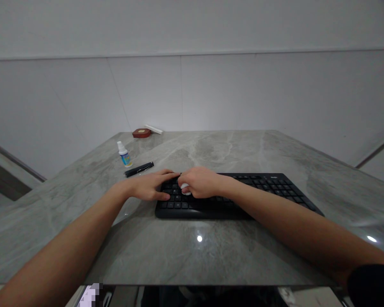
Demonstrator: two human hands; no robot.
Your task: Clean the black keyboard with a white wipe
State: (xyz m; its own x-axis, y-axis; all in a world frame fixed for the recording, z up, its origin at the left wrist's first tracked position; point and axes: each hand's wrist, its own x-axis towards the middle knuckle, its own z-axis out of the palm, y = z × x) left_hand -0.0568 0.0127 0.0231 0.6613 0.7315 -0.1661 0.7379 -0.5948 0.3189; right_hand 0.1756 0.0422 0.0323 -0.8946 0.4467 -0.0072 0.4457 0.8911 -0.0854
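Note:
A black keyboard (205,212) lies flat on the grey marbled table in front of me. Over its left end rests my left hand (149,186), thumb and fingers spread apart and touching the keys and the upper edge. My right hand (198,182) is closed above the left part of the keys, beside the left fingertips. Between its fingers a small white wad (186,189) pokes out, pressed down at the keys; whether it is tissue or cloth I cannot tell. My right forearm crosses over the keyboard's middle and hides many keys.
Left of the keyboard stand a white spray bottle (124,155) with a blue label and, lying down, a black pen-like object (139,169). Farther back are a reddish-brown case (141,133) and a white flat strip (154,129). The table (198,260) meets a pale wall behind.

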